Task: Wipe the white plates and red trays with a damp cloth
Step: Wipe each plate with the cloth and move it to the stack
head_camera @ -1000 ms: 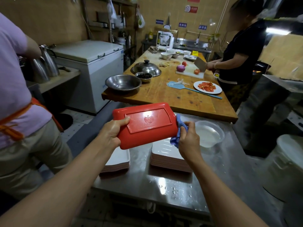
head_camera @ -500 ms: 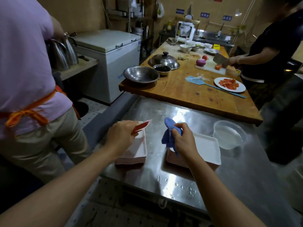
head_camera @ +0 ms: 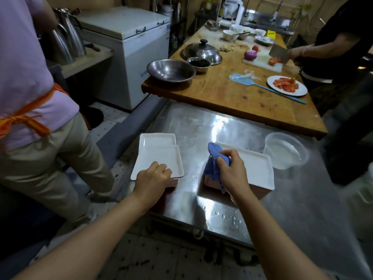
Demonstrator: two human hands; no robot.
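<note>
**Two stacks of trays on a wet steel table, cloth in the right hand**

The left hand (head_camera: 152, 176) rests with curled fingers on the near edge of the top tray (head_camera: 159, 158) of the left stack, which lies white side up, slightly askew over the tray beneath it; whether the fingers grip the rim cannot be told. The right hand (head_camera: 232, 172) pinches a bunched blue cloth (head_camera: 214, 160) over the left end of the right stack (head_camera: 256, 168), the cloth hanging down past the stack's red-edged side. Both stacks sit on the steel table (head_camera: 201, 126), well apart, with water drops between and in front of them.

Just right of the right stack stands a clear plastic tub (head_camera: 286, 150) of water. Beyond the steel table, a wooden table (head_camera: 232, 89) carries a steel bowl (head_camera: 171, 70), a domed lid (head_camera: 201, 51) and a plate of cut tomato (head_camera: 286, 85). A person in an orange apron (head_camera: 30, 118) stands close at the left, beside the left stack. Another person's hand holds a cleaver (head_camera: 279, 53) at the far right.
</note>
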